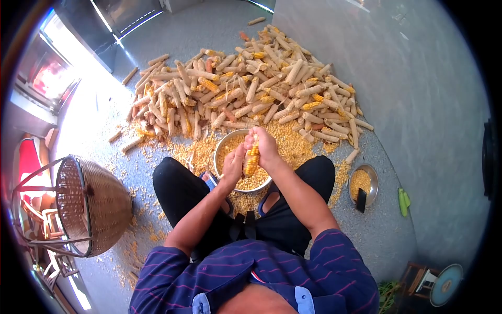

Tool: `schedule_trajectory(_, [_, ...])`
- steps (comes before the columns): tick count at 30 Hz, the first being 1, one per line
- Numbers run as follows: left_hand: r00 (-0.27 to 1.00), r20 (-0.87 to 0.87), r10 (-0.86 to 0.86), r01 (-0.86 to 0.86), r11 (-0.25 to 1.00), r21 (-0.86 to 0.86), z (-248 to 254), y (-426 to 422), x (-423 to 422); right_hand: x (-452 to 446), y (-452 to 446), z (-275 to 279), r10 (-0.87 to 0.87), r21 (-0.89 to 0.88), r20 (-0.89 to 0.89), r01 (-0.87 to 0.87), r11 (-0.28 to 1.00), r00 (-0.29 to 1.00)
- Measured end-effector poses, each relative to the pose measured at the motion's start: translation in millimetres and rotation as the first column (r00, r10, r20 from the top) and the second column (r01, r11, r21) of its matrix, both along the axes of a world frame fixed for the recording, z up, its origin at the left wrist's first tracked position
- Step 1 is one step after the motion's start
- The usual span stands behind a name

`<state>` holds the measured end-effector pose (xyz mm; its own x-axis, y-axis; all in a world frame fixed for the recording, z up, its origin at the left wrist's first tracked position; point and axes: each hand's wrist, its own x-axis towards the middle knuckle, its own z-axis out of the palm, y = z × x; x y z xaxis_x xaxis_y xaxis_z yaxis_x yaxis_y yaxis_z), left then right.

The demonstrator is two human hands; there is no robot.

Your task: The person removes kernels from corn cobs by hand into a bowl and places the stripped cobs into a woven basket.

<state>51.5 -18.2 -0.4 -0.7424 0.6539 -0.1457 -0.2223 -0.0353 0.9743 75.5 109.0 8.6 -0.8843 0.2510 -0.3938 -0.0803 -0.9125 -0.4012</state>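
Observation:
Between my hands is a corn cob point(251, 161), partly covered with yellow kernels, tilted over a round pale basin point(217, 153) that stands on the floor between my feet. My right hand point(263, 148) is wrapped round the cob's upper part. The fingers of my left hand point(233, 164) are closed against the cob's left side. Loose kernels point(254, 182) lie in the basin, and more are scattered on the floor around it.
Beyond the basin is a large heap of mostly bare cobs point(251, 91). A wicker basket point(107, 204) lies at the left. At the right are a metal bowl point(373, 178) of kernels, a dark phone-like object point(361, 201), green vegetables point(402, 202) and a scale point(446, 285).

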Motion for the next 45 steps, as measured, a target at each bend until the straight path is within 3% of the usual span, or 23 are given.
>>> schedule_trajectory(1, [0.993, -0.098, 0.070, -0.062, 0.995, 0.083, -6, 4, -1, 2, -3, 3, -0.026, 0.179, 0.066, 0.013, 0.984, 0.998])
schedule_trajectory(2, [0.966, -0.260, 0.003, -0.009, 1.000, -0.024, -12, 3, -5, 2, -5, 4, -0.060, 0.352, 0.127, 0.012, 0.936, 0.990])
schedule_trajectory(3, [0.966, -0.260, 0.006, -0.013, 1.000, -0.024, -19, -1, -9, 2, -5, 4, -0.057, 0.352, 0.127, 0.009, 0.936, 0.990])
schedule_trajectory(5, [0.979, -0.095, -0.179, 0.163, 0.974, -0.157, -7, -8, -13, 2, -5, -1, -0.066, 0.169, 0.125, 0.044, 0.985, 0.990])
schedule_trajectory(7, [0.988, -0.042, -0.149, 0.142, 0.981, -0.133, -4, -4, -6, 3, -5, -8, -0.062, 0.094, 0.104, 0.053, 0.994, 0.993])
schedule_trajectory(9, [0.992, 0.125, 0.016, -0.022, 0.999, 0.046, -25, 2, -3, -1, 1, -10, -0.066, -0.043, 0.045, 0.068, 0.997, 0.997])
schedule_trajectory(10, [0.966, 0.257, 0.012, -0.007, 1.000, -0.020, -12, 0, -2, -2, 2, -9, -0.105, -0.038, 0.095, 0.109, 0.993, 0.990])
schedule_trajectory(11, [0.966, 0.257, 0.010, -0.005, 1.000, -0.019, -4, -4, -3, -3, 5, -11, -0.107, -0.037, 0.096, 0.111, 0.993, 0.990])
schedule_trajectory(13, [0.936, 0.307, -0.174, 0.195, 0.980, -0.038, 8, -13, -6, -4, 11, -12, -0.191, -0.110, 0.124, 0.204, 0.973, 0.974])
schedule_trajectory(14, [0.979, 0.125, -0.160, 0.160, 0.987, 0.009, 11, -12, 3, -3, 11, -12, -0.195, -0.102, 0.116, 0.207, 0.973, 0.974])
schedule_trajectory(15, [0.979, 0.126, -0.161, 0.161, 0.987, 0.008, 9, -12, 4, -3, 11, -13, -0.196, -0.102, 0.116, 0.208, 0.973, 0.974])
schedule_trajectory(18, [0.970, -0.245, 0.001, -0.016, 0.998, -0.061, -8, -7, 3, -1, 8, -13, -0.133, -0.079, 0.097, 0.141, 0.987, 0.986])
schedule_trajectory(19, [0.970, -0.244, 0.003, -0.018, 0.998, -0.060, -2, -8, 4, 0, 6, -10, -0.139, -0.067, 0.121, 0.148, 0.987, 0.983])
schedule_trajectory(21, [0.997, 0.076, -0.022, 0.033, 0.989, -0.145, 10, -9, 3, -3, 4, -4, -0.148, -0.052, 0.140, 0.157, 0.986, 0.979])
schedule_trajectory(22, [0.994, 0.109, -0.019, 0.029, 0.995, -0.091, 7, -7, 1, -4, 4, -3, -0.192, 0.021, 0.164, 0.191, 0.981, 0.968])
schedule_trajectory(24, [0.998, 0.031, -0.055, 0.058, 0.995, -0.087, 3, -4, 3, -3, 2, -3, -0.234, 0.094, 0.185, 0.220, 0.971, 0.954])
schedule_trajectory(26, [0.995, -0.047, -0.090, 0.086, 0.993, -0.087, 3, -4, 1, -3, -1, -6, -0.209, 0.317, 0.209, 0.136, 0.939, 0.955])
schedule_trajectory(29, [0.953, -0.261, -0.155, 0.099, 0.971, -0.216, 5, -9, -1, 0, -2, -7, -0.209, 0.234, 0.162, 0.168, 0.958, 0.964])
schedule_trajectory(30, [0.980, -0.105, -0.172, 0.146, 0.965, -0.216, 8, -10, -1, -1, -2, -9, -0.224, 0.228, 0.154, 0.186, 0.956, 0.962])
schedule_trajectory(39, [0.995, 0.000, -0.104, 0.102, 0.976, -0.194, 13, -10, 6, 2, -1, -6, -0.142, 0.189, 0.183, 0.107, 0.976, 0.973])
schedule_trajectory(42, [0.995, 0.068, -0.079, 0.091, 0.975, -0.205, -4, -9, 8, -1, -1, -23, -0.195, 0.339, 0.203, 0.118, 0.934, 0.960])
schedule_trajectory(45, [0.979, -0.072, -0.189, 0.164, 0.950, -0.267, -35, -11, 1, 0, 4, -30, -0.109, 0.262, 0.192, 0.056, 0.963, 0.975])
